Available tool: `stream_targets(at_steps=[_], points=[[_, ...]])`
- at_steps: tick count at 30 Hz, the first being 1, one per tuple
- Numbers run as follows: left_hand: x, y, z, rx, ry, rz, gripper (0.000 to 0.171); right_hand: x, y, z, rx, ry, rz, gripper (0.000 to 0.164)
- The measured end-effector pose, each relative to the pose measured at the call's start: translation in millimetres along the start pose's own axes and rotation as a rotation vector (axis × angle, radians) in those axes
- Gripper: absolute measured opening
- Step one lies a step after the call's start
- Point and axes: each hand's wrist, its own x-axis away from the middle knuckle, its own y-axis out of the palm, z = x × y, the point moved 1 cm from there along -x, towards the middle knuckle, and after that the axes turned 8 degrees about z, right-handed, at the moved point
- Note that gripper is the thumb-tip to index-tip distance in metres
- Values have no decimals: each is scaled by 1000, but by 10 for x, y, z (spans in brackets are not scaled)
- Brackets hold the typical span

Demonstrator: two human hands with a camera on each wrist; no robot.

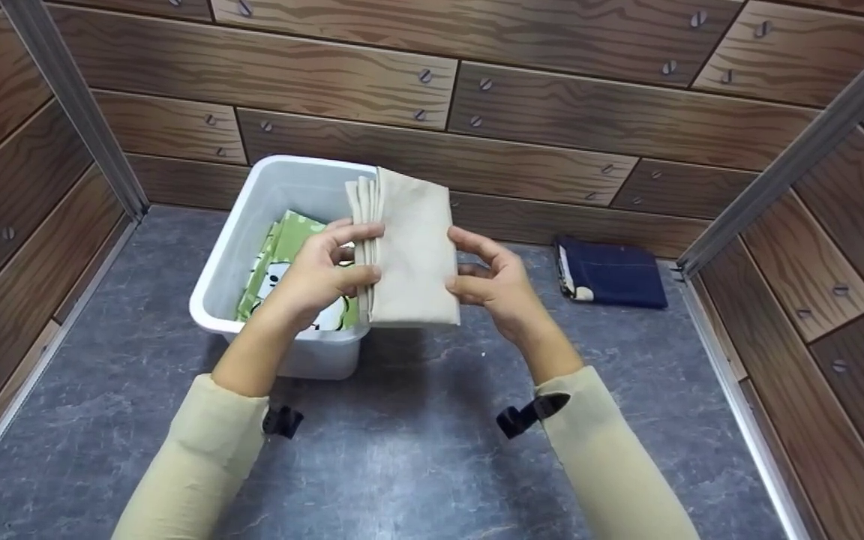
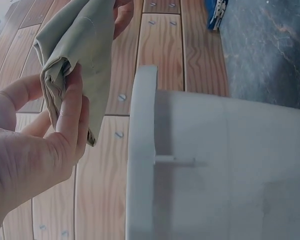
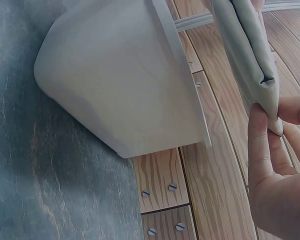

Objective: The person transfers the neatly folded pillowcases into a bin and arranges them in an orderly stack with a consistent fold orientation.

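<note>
Both hands hold up a folded beige cloth (image 1: 415, 255) beside the right rim of a white plastic bin (image 1: 211, 300). My left hand (image 1: 319, 270) pinches its layered left edge, thumb and fingers on either side, as the left wrist view also shows. On the opposite edge, my right hand (image 1: 496, 281) pinches the smooth fold; in the right wrist view its fingertips (image 3: 258, 117) press the cloth's narrow end. Inside the bin lies a green folded cloth (image 1: 293, 232) with a white cartoon print, partly covered by the left hand and wrist.
A folded navy cloth (image 1: 612, 274) lies on the grey marbled floor (image 1: 432, 450) at the right, near the back wall. Wood-plank patterned walls (image 1: 342, 67) enclose the space on three sides, with metal posts (image 1: 76, 105) at the corners.
</note>
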Motion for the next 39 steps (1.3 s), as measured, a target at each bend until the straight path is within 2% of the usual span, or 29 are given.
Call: stream_targets(at_steps=[13,20,27,39], points=[[8,-189,17,-8,17,-2,60,-49,181,-25,-29,8,-19,71],[34,-316,34,-24,18,22,59,-83,308,-23,-45,11,-43,71],[46,-383,42,11,11,12,60,-107,374,-22,-40,20,-48,70],[26,-463,54,1,2,-7,60,-153,447,-8,-36,33,-47,70]])
